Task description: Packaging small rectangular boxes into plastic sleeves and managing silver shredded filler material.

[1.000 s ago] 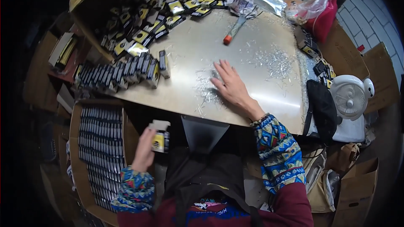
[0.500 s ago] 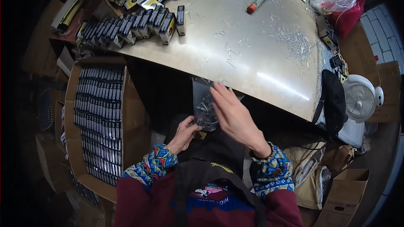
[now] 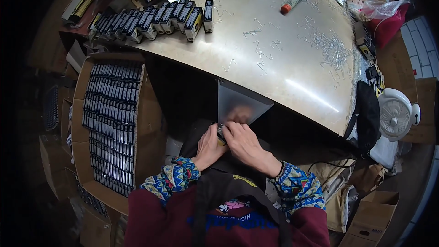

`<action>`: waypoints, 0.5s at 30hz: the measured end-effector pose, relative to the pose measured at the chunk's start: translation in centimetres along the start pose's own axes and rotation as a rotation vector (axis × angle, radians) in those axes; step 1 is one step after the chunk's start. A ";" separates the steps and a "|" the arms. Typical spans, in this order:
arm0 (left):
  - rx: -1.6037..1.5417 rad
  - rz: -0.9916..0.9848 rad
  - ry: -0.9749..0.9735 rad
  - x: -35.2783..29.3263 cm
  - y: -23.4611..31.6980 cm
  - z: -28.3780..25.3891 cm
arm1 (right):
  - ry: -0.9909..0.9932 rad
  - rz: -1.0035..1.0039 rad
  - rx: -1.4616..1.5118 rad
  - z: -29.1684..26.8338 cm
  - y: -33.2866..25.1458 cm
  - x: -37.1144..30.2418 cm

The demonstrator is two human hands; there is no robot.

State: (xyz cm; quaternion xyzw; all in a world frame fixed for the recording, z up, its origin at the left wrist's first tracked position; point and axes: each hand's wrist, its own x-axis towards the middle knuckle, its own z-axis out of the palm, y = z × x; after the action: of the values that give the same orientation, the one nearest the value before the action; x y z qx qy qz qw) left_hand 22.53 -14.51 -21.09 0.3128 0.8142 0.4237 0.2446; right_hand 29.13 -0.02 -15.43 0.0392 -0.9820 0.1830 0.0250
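Observation:
Both my hands meet at the lower end of a grey, smooth metal chute [image 3: 228, 95] that hangs from the table's front edge. A small box [image 3: 221, 141], of which a yellow bit shows, is mostly hidden between my hands, with shiny bits at its top. My left hand [image 3: 209, 147] grips it from the left. Bent over its top from the right, my right hand [image 3: 244, 144] has its fingertips pressed together there; what they pinch is hidden. Thin bent wire pieces [image 3: 333, 55] lie scattered and heaped on the metal tabletop [image 3: 183, 50].
A row of black-and-yellow boxes [image 3: 193, 24] stands at the table's left, more lie behind. Left of me is a carton [image 3: 142, 91] packed with such boxes. An orange-tipped tube [image 3: 286, 8] lies at the back. A white fan [image 3: 394, 114] stands at the right.
My right hand has come down from the chute to the box beside my left hand. The shiny pieces that lay in the chute are gone from it. The view has shifted slightly.

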 end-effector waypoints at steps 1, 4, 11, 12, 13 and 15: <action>-0.007 -0.008 -0.011 -0.1 0.3 -0.4 | 0.036 -0.006 0.049 -0.7 0.2 -0.1; 0.057 0.019 0.025 -0.3 0.0 -0.4 | 0.138 -0.004 0.053 -1.4 0.2 0.1; 0.045 0.035 -0.007 -1.2 -1.7 -2.6 | 0.071 0.003 0.469 -2.9 -0.3 -0.2; 0.049 0.030 -0.002 -1.5 -1.1 -3.2 | 0.140 0.048 0.515 -3.7 0.1 0.0; -0.014 0.113 0.066 -1.7 -0.1 -3.9 | 0.147 0.077 0.571 -4.4 0.3 0.1; -0.114 0.215 0.200 -1.2 0.9 -4.2 | 0.187 0.102 0.628 -5.6 0.6 0.6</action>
State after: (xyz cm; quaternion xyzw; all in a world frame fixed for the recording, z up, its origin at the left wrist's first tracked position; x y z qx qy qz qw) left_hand 20.86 -17.26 -18.02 0.3399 0.7709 0.5219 0.1331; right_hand 28.66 2.49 -10.42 -0.0210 -0.8719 0.4804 0.0924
